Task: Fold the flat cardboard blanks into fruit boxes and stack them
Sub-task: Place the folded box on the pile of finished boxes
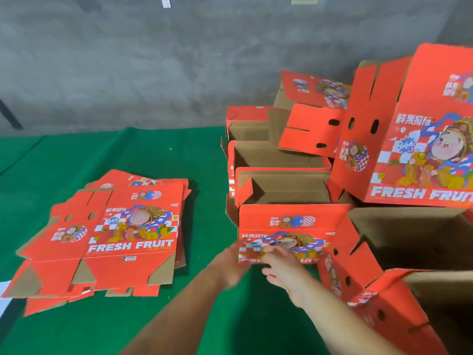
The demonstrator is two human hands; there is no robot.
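Both arms reach forward over the green cloth (199, 160). Left hand (231, 265) is blurred, fingers extended toward the near lower corner of a folded red box (289, 221); whether it touches the box, cannot tell. Right hand (281, 265) sits just beside the left, fingers loosely spread against the printed front face of the same box, nothing gripped. That box stands open-topped directly ahead of the hands, the nearest of a row of folded boxes (276, 160) running away from them toward the grey wall (179, 60). Well to the left of the left hand lies the pile of flat blanks (115, 237), printed side up, "FRESH FRUIT" legible on the top sheet. Right of the right forearm, more folded boxes (409, 242) with brown interiors showing; above and beyond them a tilted box (414, 139) leans on its side, artwork facing the camera.
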